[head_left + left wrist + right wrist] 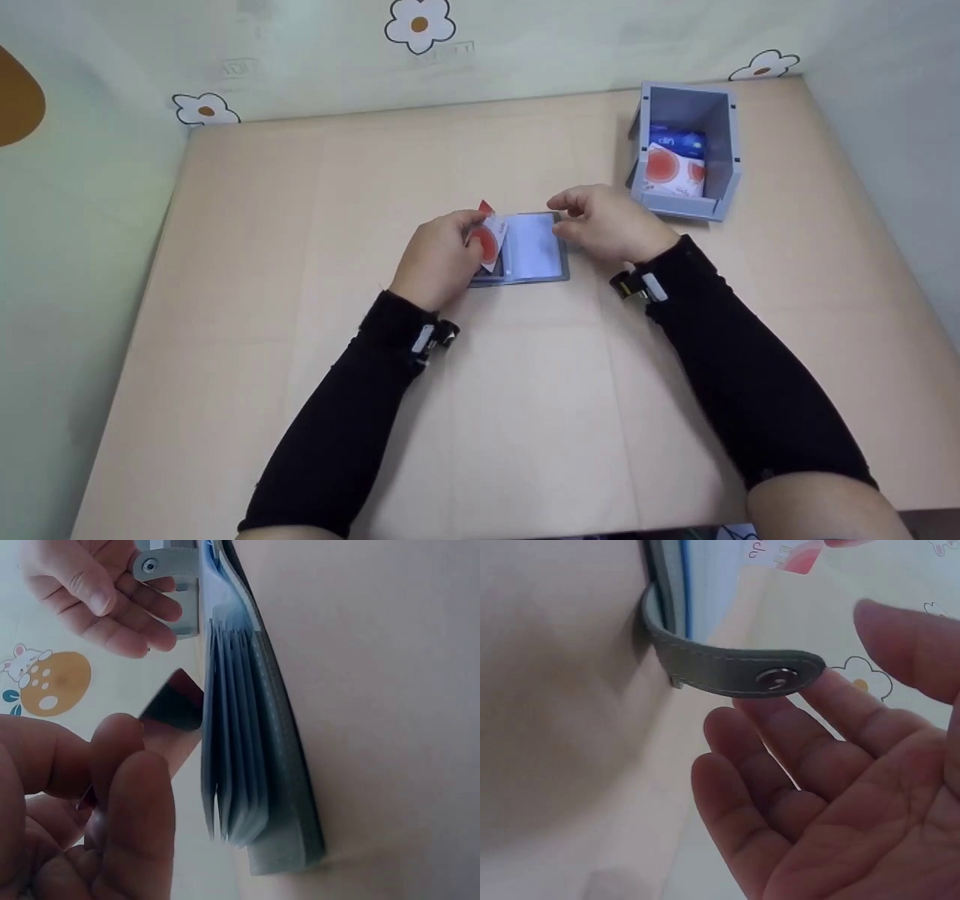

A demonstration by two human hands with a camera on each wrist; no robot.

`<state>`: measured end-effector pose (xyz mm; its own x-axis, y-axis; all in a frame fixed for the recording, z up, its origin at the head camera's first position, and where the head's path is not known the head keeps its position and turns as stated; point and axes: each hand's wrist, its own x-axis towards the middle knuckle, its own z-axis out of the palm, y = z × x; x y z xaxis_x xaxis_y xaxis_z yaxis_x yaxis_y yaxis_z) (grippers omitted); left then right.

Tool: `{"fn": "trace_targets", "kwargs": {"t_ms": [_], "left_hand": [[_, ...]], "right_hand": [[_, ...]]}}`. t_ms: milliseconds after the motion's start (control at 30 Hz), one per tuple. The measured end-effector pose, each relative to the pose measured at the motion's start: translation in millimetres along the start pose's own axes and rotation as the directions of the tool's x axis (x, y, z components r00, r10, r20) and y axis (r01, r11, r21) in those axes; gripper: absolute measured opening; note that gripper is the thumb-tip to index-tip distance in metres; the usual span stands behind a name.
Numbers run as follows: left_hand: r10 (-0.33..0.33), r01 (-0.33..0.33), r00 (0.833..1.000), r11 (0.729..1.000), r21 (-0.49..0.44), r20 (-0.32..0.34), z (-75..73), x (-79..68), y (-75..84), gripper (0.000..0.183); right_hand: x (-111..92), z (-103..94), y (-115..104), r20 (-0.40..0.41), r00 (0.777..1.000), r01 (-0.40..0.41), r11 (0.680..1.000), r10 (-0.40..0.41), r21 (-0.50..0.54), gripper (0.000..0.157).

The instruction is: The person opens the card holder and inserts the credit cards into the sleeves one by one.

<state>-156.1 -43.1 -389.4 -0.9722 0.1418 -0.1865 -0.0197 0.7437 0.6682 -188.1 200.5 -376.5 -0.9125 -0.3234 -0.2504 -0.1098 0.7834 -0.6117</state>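
Observation:
A small grey card holder (565,264) lies spread on the table, with clear sleeves (238,727) fanned on its left side. My left hand (435,259) pinches a white card with red circles (486,244) between thumb and fingers, tilted over the left half of the holder. My right hand (611,225) is at the holder's right edge, fingers loosely bent and thumb apart. The holder's snap strap (720,669) sticks up beside it, its rounded end right at the index fingertip (829,686). Nothing is gripped by the right hand.
A grey plastic bin (681,206) stands at the back right of the table (300,420). Inside it lie a white card with red circles (675,171) and a blue item (679,139). Pale walls with flower pictures (420,25) border the table at the back and sides.

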Motion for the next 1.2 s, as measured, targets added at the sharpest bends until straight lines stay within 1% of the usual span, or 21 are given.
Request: {"fn": "trace_targets", "kwargs": {"t_ms": [133, 233, 400, 567, 800, 1000, 1100, 1200], "left_hand": [[-0.013, 0.013, 1.0, 1.0, 0.025, 0.013, 1.3, 0.1, -0.1, 0.044], [-0.014, 0.012, 1.0, 0.999, 0.046, 0.028, 2.3, 0.1, -0.8, 0.046], [0.011, -0.016, 0.999, 0.996, 0.091, 0.054, 3.5, 0.6, -2.7, 0.049], [0.031, -0.04, 0.997, 0.991, 0.126, 0.072, 4.7, 0.9, -3.8, 0.049], [0.049, -0.062, 0.994, 0.988, 0.139, 0.101, 3.2, 1.1, -4.5, 0.049], [0.035, -0.05, 0.994, 0.988, 0.144, 0.108, 1.3, 1.3, -4.8, 0.048], [0.032, -0.048, 0.993, 0.989, 0.139, 0.117, 3.2, 1.1, -4.4, 0.049], [0.042, -0.057, 0.993, 0.989, 0.136, 0.11, 5.7, 0.3, -3.6, 0.051]], "right_hand": [[-0.7, 3.1, 1.0, 0.039, 0.999, 0.019, 0.995, -0.015, -0.094, 0.044], [-1.2, 4.7, 1.4, 0.042, 0.999, 0.026, 0.992, -0.021, -0.125, 0.045], [-1.1, 6.8, 2.3, 0.043, 0.999, 0.032, 0.988, -0.025, -0.151, 0.047], [-0.8, 8.3, 2.4, 0.047, 0.999, 0.024, 0.988, -0.017, -0.154, 0.047], [-1.5, 9.5, 3.3, 0.036, 0.999, 0.026, 0.988, -0.02, -0.155, 0.046], [-2.0, 10.0, 2.7, 0.035, 0.999, 0.023, 0.988, -0.018, -0.155, 0.045], [-1.8, 9.9, 2.8, 0.037, 0.999, 0.021, 0.988, -0.016, -0.155, 0.045], [-2.2, 9.7, 2.5, 0.038, 0.999, 0.026, 0.987, -0.021, -0.157, 0.045]]}}
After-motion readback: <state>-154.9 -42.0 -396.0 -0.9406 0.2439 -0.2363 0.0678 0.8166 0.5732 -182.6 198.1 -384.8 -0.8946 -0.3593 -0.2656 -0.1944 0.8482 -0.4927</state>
